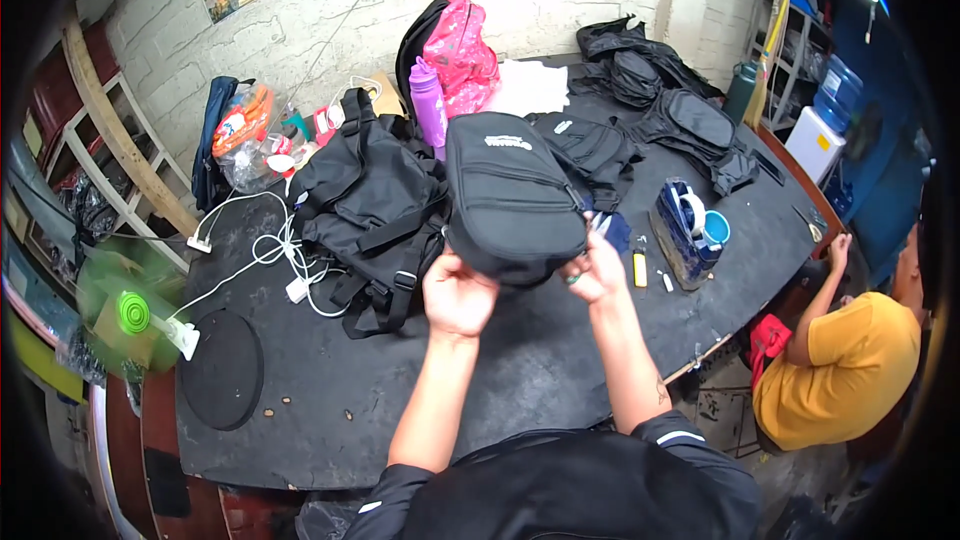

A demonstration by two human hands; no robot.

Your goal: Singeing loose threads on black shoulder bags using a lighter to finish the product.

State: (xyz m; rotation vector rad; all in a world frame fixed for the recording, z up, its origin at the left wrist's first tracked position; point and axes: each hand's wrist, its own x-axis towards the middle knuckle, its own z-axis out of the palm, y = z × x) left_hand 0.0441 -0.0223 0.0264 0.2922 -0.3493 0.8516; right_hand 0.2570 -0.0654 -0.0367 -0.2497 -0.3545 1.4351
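Note:
Between my two hands a small black zippered bag [512,202] is held up over the dark table [500,380], its front with the zippers facing up. My left hand [460,295] grips its lower left corner, the fingers tucked under it and partly hidden. At the lower right edge, my right hand [598,265] is closed on the bag, with a ring on one finger. A heap of black bags with straps and buckles [365,195] lies just left of it. Behind it to the right sits another black bag [585,150].
A purple bottle [428,105] and a pink bag [462,55] stand at the back. White cords [285,250] and a round black disc [222,370] lie left, near a spinning green fan [130,310]. A tool box with tape [685,230] is right, beyond which a person in yellow [840,370] sits.

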